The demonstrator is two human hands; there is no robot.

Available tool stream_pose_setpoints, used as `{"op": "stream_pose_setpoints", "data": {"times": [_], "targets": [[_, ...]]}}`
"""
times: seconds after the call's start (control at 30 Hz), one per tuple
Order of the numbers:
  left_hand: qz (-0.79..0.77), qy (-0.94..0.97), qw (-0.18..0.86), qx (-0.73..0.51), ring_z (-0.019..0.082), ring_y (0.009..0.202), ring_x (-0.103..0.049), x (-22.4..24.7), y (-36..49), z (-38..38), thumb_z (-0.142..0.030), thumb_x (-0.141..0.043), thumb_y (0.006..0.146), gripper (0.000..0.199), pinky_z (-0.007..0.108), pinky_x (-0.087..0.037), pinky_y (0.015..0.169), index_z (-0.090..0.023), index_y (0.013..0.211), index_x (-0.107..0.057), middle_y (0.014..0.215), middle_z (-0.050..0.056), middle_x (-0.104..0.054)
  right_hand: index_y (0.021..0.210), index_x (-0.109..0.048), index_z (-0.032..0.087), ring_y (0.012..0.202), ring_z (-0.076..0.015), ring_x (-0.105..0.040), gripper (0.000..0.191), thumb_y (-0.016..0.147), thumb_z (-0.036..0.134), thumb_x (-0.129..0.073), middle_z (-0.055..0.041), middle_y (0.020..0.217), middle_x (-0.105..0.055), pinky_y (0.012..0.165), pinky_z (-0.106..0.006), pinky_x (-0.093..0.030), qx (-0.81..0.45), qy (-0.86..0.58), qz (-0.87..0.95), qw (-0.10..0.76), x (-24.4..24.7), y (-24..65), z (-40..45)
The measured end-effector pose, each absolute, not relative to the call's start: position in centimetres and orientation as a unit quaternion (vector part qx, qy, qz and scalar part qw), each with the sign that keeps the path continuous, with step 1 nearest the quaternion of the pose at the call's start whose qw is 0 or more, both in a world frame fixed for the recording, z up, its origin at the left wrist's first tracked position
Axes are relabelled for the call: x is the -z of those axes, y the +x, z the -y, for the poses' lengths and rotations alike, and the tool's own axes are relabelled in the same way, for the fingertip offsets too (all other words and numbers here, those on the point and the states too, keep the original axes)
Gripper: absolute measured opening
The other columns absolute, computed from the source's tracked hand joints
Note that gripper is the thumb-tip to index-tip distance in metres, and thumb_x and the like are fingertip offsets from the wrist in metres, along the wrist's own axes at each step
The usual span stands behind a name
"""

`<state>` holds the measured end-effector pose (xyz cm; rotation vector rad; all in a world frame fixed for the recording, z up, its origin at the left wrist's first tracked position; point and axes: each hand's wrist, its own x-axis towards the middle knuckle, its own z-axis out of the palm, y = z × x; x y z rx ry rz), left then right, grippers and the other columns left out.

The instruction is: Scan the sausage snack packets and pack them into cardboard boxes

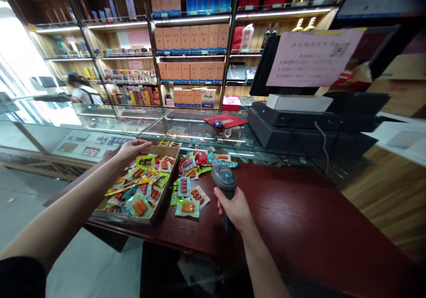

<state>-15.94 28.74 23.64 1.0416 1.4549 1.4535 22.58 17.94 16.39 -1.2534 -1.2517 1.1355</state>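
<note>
In my right hand (235, 207) is a dark barcode scanner (225, 179) with a small blue light on top; my fingers wrap round its handle. My left hand (135, 150) hovers over the far left part of a cardboard box (159, 209), its fingers stretched out and nothing visible in them. Small wrapped sausage snacks (139, 205) in green, yellow and clear packs fill the box. Right of it lie more packs on the table: a clear pack with orange sausages (188, 208), one with red sausages (199, 196), and a blue-edged pack (184, 186).
A heap of colourful packs (193, 162) lies behind the loose ones. The dark red table (282, 209) meets a glass counter with a red mat (226, 120) and mouse (218, 124). A monitor with a pink sheet (311, 58) stands right. A person (84, 91) is far left.
</note>
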Motion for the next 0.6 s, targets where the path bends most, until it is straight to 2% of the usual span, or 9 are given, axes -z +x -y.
{"op": "stream_pose_setpoints", "data": {"times": [0.17, 0.27, 0.43, 0.53, 0.6], "targets": [[-0.538, 0.47, 0.457, -0.53, 0.013, 0.068, -0.067, -22.0, -8.8, -31.6, -0.045, -0.096, 0.047, 0.052, 0.022, -0.053, 0.062, -0.012, 0.081, -0.073, 0.079, 0.008, -0.073, 0.082, -0.059, 0.019, 0.035, -0.0147, -0.053, 0.041, 0.072, 0.055, -0.076, 0.0023, 0.049, -0.059, 0.037, -0.025, -0.042, -0.447, -0.538, 0.504, 0.506, -16.7, 24.0, -17.5], [-0.506, 0.5, 0.491, -0.503, 0.013, 0.068, -0.067, -20.6, -2.9, -33.4, -0.047, -0.095, 0.046, 0.053, 0.023, -0.052, 0.064, -0.013, 0.08, -0.072, 0.074, 0.006, -0.071, 0.082, -0.059, 0.019, 0.035, -0.0144, -0.053, 0.039, 0.073, 0.053, -0.075, 0.0027, 0.049, -0.059, 0.037, -0.025, -0.042, -0.434, -0.549, 0.495, 0.515, -16.8, 25.2, -17.1], [-0.483, 0.531, 0.532, -0.45, 0.014, 0.061, -0.063, -18.0, 5.9, -36.0, -0.051, -0.089, 0.056, 0.045, 0.027, -0.052, 0.063, -0.015, 0.076, -0.07, 0.071, 0.005, -0.07, 0.081, -0.059, 0.019, 0.036, -0.0142, -0.053, 0.033, 0.077, 0.049, -0.073, 0.0028, 0.048, -0.058, 0.038, -0.024, -0.042, -0.405, -0.571, 0.487, 0.522, -16.7, 27.0, -16.4], [-0.514, 0.621, 0.452, -0.382, 0.019, 0.068, -0.067, -16.0, 8.5, -37.2, -0.047, -0.081, 0.069, 0.032, 0.032, -0.054, 0.07, -0.017, 0.078, -0.072, 0.074, 0.006, -0.071, 0.081, -0.06, 0.019, 0.036, -0.0144, -0.054, 0.032, 0.077, 0.049, -0.072, 0.0034, 0.047, -0.058, 0.037, -0.024, -0.042, -0.39, -0.591, 0.477, 0.521, -16.6, 27.8, -16.1], [-0.512, 0.718, 0.336, -0.33, 0.026, 0.089, -0.07, -14.7, 8.9, -37.7, -0.037, -0.077, 0.074, 0.025, 0.036, -0.053, 0.086, -0.019, 0.091, -0.075, 0.09, 0.01, -0.074, 0.081, -0.06, 0.02, 0.035, -0.0144, -0.054, 0.032, 0.077, 0.049, -0.071, 0.0038, 0.047, -0.058, 0.037, -0.024, -0.042, -0.385, -0.603, 0.473, 0.514, -16.6, 28.1, -16.0]]}}
